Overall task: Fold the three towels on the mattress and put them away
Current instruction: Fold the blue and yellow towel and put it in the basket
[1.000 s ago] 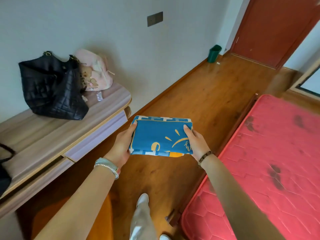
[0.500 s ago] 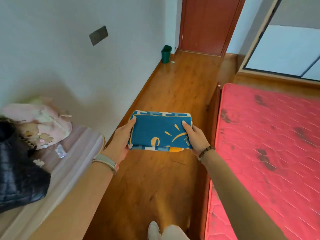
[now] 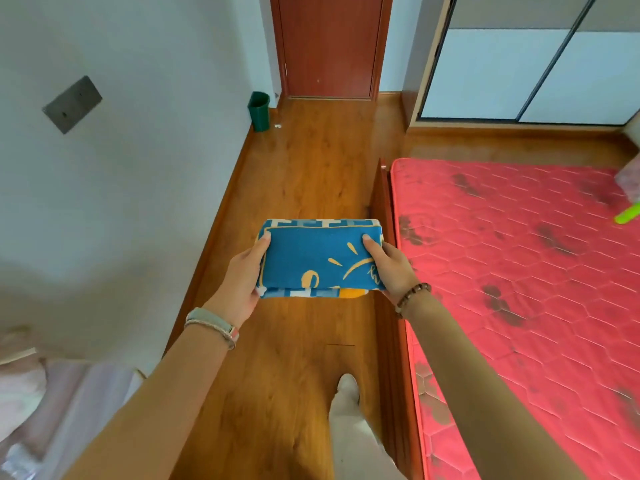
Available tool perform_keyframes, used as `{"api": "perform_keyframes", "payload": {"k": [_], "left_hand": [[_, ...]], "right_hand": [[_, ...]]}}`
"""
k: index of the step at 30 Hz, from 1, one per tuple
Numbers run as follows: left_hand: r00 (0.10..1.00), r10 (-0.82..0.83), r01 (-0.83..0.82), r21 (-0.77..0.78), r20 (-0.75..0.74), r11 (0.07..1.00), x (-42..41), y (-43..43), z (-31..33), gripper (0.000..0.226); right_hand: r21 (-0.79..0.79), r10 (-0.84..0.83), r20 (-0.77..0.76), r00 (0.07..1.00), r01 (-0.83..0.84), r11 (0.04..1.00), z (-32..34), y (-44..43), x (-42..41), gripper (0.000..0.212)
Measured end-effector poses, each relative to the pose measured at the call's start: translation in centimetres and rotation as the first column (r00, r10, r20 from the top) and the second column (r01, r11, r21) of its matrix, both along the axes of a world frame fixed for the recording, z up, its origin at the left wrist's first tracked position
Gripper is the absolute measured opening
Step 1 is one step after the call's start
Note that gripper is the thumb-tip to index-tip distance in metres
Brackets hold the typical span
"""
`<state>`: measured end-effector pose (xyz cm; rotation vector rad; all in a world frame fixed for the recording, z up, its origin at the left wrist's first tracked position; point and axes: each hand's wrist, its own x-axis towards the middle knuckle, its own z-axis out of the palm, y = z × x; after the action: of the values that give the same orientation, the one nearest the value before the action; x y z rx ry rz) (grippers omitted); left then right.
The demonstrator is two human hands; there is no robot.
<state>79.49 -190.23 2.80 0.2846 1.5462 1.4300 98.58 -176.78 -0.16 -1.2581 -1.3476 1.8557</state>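
Note:
A folded blue towel (image 3: 317,259) with yellow and white patterning is held out in front of me above the wooden floor. My left hand (image 3: 242,280) grips its left end, thumb on top. My right hand (image 3: 389,268) grips its right end in the same way. The red quilted mattress (image 3: 526,289), stained dark in spots, lies to the right of the towel. No other towel shows on the part of the mattress in view.
A wooden bed frame (image 3: 386,237) edges the mattress. A green bin (image 3: 259,110) stands by the wall near a red-brown door (image 3: 329,46). Sliding wardrobe doors (image 3: 526,64) are at the back right. A green object (image 3: 627,213) lies at the mattress's right edge. A cabinet corner (image 3: 69,403) shows lower left.
My view has swung right, away from the cabinet with the bags toward the door and wardrobe. Both hands keep the same hold on the folded towel.

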Motion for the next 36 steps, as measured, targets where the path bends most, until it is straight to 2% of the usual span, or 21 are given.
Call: {"api": "perform_keyframes", "payload": {"k": [6,9,19,31,36], "left_hand": [[0.997,-0.074,0.074,-0.004,0.004,0.997,-3.1,10.0,-0.3,0.034],[0.997,-0.079,0.079,0.006,0.002,0.997,-4.3,14.4,0.1,0.033],[0.996,-0.081,0.081,-0.009,0.037,0.997,-9.3,26.0,0.0,0.03],[0.981,-0.188,0.191,-0.041,0.054,0.981,-21.6,44.8,-1.8,0.039],[0.962,-0.267,0.27,-0.044,0.052,0.962,-26.2,52.5,-1.8,0.035]], "right_hand": [[0.007,-0.071,0.006,0.997,0.071,0.997,-0.1,8.6,-2.2,0.042],[-0.004,-0.078,0.013,0.997,0.078,0.997,0.2,13.1,-3.5,0.034],[-0.017,-0.105,0.002,0.994,0.105,0.994,-0.3,24.5,-8.5,0.034],[-0.059,-0.205,-0.011,0.979,0.204,0.977,-1.5,40.8,-19.2,0.017],[-0.074,-0.265,-0.01,0.964,0.263,0.962,-1.4,46.8,-23.2,0.014]]}}
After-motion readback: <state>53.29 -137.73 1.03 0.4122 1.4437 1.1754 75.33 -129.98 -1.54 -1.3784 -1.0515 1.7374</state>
